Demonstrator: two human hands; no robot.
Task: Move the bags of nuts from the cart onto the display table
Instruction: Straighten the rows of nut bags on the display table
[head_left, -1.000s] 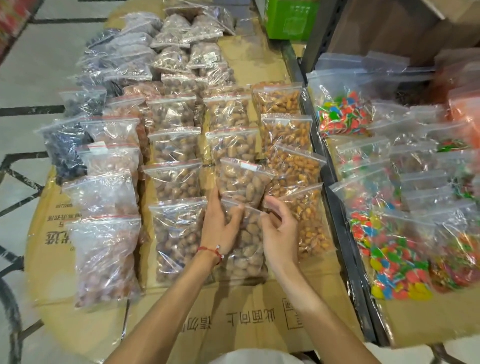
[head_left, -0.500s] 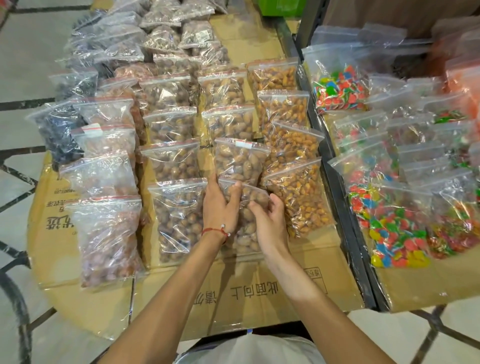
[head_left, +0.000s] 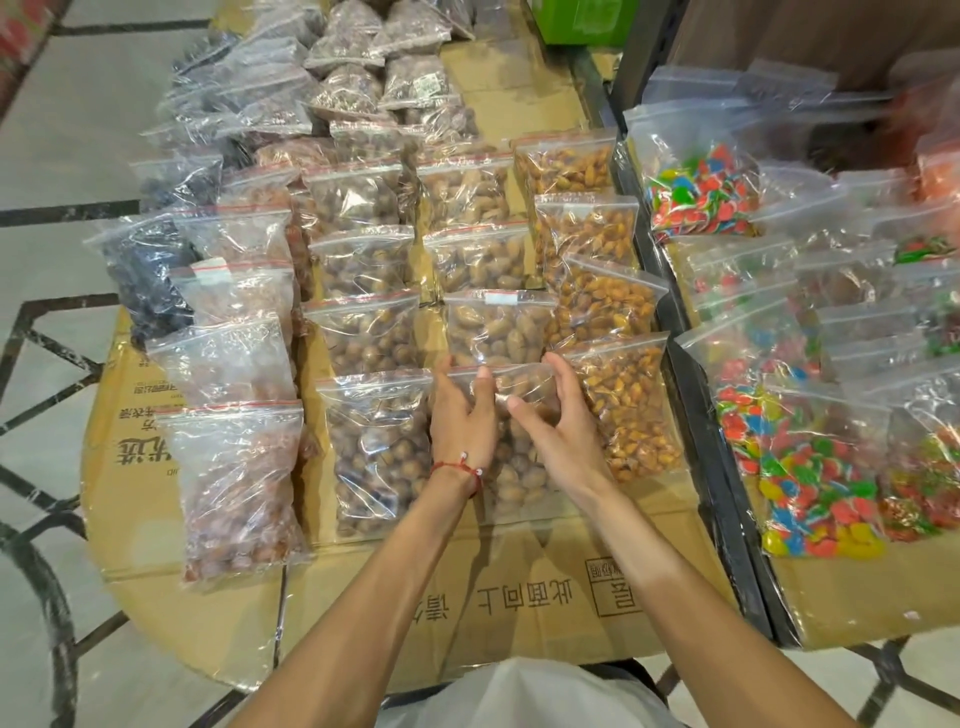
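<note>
- Your right hand (head_left: 558, 431) has slid up to the top corner of the clear plastic zip bag of brown nuts (head_left: 519, 478).
- It and your left hand (head_left: 462, 421) pinch the top edge, fingers curled.
- Bag lies on the cardboard-covered table (head_left: 519, 597).

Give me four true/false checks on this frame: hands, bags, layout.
1. The left hand and right hand both touch the nearest nut bag. True.
2. The red bracelet is on the right wrist. False: it is on the left wrist.
3. Candy bags lie to the right of that bag. True.
4. That bag sits on bare metal. False: it lies on flattened cardboard.
</note>
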